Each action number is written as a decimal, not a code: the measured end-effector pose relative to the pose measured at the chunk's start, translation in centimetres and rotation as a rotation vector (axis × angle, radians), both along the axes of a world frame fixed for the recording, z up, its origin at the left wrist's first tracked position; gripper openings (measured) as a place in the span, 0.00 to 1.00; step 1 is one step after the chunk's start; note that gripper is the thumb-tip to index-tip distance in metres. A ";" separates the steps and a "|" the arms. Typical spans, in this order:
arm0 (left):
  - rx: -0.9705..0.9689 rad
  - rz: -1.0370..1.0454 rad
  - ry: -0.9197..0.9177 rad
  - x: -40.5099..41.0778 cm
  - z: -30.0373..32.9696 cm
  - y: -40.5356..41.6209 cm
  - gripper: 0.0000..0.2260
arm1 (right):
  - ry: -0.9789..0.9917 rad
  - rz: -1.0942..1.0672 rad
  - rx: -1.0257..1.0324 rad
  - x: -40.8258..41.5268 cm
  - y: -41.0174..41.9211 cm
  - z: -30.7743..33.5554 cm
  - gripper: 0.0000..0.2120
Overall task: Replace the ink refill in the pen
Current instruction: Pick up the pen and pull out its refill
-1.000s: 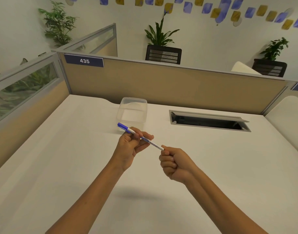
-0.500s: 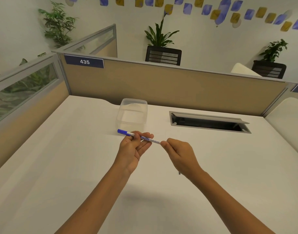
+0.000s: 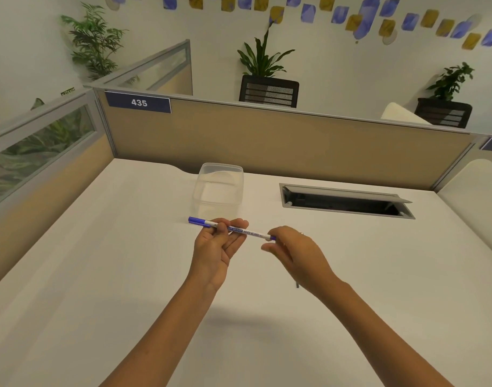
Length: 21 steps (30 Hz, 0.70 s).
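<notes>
A slim white whiteboard-marker style pen (image 3: 247, 231) with a blue cap at its left end is held level above the white desk. My left hand (image 3: 214, 247) pinches it near the capped end with thumb and fingertips. My right hand (image 3: 297, 252) meets the pen's right end, thumb and forefinger pinched on the small blue end piece (image 3: 272, 237), the other fingers loose. A thin dark stick (image 3: 297, 284) lies on the desk, mostly hidden under my right wrist; I cannot tell what it is.
A clear plastic container (image 3: 219, 188) stands on the desk just behind the pen. A recessed cable slot (image 3: 345, 201) with an open flap lies at the back right. Beige partition walls (image 3: 267, 141) close the desk at the back and left.
My right hand has gone from a closed fist around the pen's end to a fingertip pinch on it. The pen has levelled out, and both hands sit slightly farther from me.
</notes>
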State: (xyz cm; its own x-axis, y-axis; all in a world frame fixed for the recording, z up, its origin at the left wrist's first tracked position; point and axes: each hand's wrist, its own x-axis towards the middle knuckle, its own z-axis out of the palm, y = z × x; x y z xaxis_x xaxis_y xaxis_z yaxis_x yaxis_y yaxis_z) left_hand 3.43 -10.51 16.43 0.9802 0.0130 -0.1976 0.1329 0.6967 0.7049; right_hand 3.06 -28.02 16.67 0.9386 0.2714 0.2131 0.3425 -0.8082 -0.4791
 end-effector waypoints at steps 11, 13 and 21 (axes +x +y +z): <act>-0.040 0.004 -0.058 -0.5 0.5 -0.3 0.10 | 0.426 -0.156 0.699 -0.9 1.3 1.3 0.21; -0.028 0.004 -0.082 -0.5 0.6 -0.4 0.10 | 0.699 -0.223 1.017 -0.8 1.6 1.5 0.22; -0.021 0.021 -0.049 -0.4 0.2 0.0 0.08 | 0.472 -0.173 0.539 -0.6 1.2 1.7 0.21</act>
